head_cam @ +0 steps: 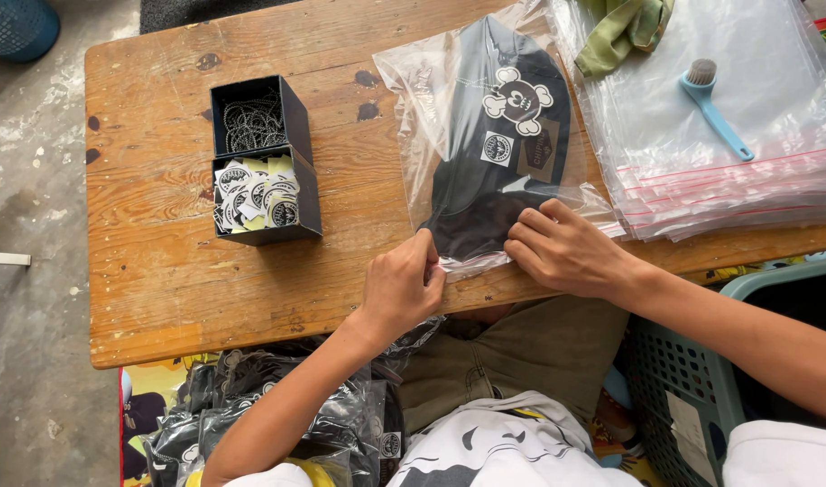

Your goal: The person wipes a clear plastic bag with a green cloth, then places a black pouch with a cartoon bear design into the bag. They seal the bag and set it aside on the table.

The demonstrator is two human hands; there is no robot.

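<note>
- Clear bag [485, 135] holding a black cap [503, 153] lies on the wooden table [160, 271], right of the black box [261, 162]; long axis runs away from the person, opening nearest them.
- Left hand [400, 289] pinches the bag's near edge, fingers together.
- Right hand [564, 249] presses that edge, fingers together.

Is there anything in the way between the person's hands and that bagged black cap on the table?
Nothing visible. The left hand pinches the near edge of the clear bag and the right hand presses on it over the black cap inside. The black box and blue brush lie off to the sides.
</note>
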